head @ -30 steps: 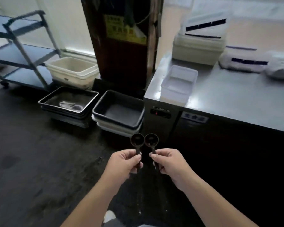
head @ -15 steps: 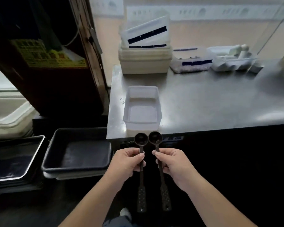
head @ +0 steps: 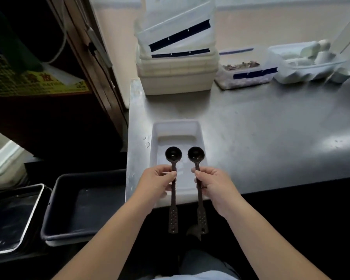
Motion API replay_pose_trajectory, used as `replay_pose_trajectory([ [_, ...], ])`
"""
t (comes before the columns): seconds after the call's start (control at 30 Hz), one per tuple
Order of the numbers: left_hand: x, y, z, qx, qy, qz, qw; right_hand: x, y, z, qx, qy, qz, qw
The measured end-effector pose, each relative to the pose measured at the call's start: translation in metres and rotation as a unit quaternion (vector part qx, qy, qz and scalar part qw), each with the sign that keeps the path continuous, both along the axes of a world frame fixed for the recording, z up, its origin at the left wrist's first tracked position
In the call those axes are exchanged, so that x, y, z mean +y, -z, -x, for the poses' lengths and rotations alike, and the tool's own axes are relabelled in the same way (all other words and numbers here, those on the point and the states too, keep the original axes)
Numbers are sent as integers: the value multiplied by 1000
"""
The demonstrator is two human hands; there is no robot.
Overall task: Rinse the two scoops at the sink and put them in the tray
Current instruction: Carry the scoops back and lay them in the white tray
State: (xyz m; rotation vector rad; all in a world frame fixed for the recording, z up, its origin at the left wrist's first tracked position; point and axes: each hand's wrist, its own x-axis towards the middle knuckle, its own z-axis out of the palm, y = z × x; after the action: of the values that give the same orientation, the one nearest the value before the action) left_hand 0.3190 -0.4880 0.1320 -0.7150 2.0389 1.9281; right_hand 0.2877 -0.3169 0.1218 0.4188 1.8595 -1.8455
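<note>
- Both hands were closed in a pinch: the left hand (head: 159, 179) gripped the left scoop (head: 173, 178) by the upper part of its handle, just below the bowl, and the right hand (head: 212, 183) gripped the right scoop (head: 198, 182) at the same place.
- Held side by side, near each other but apart, the two dark scoops had their round bowls over the white tray (head: 177, 126) and their perforated handle ends hanging past the near edge of the worktop (head: 271, 128).
- That tray sat at the near left corner of the steel worktop; whether the scoops touched its floor could not be told.
- Judging by their look, the scoops were light, stiff plastic, unlikely to bend or break if set down plainly.
- A sheen in the bowls and drops beside the tray suggested wetness, so the slim handles might be slippery; a firm pinch close to the bowl, as here, seemed the soundest hold, with the long handle free to swing.
- Each seemed longer than an easy fit across the tray, so laying them lengthwise, bowls toward the far end, looked the likely way in.
- Stacked bins (head: 177, 75) and lidded containers (head: 249, 73) stood at the far side, well apart from the hands.
</note>
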Motion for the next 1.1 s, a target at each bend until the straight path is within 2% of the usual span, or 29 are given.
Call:
replay_pose_trajectory([
  [0.27, -3, 46, 102, -53, -65, 8, 996, -31, 45, 111, -38, -16, -51, 998],
  [0.47, -3, 86, 139, -77, -90, 3, 993, -59, 75, 141, -52, -44, -132, 989],
  [0.63, -10, 116, 155, -120, -43, 75, 989, -66, 99, 152, -77, -71, -202, 974],
  [0.87, -12, 133, 151, -130, 25, 207, 969, -68, 119, 146, -86, -75, -272, 956],
  [1.1, -10, 136, 150, -121, 25, 240, 963, -70, 122, 141, -92, -83, -296, 947],
])
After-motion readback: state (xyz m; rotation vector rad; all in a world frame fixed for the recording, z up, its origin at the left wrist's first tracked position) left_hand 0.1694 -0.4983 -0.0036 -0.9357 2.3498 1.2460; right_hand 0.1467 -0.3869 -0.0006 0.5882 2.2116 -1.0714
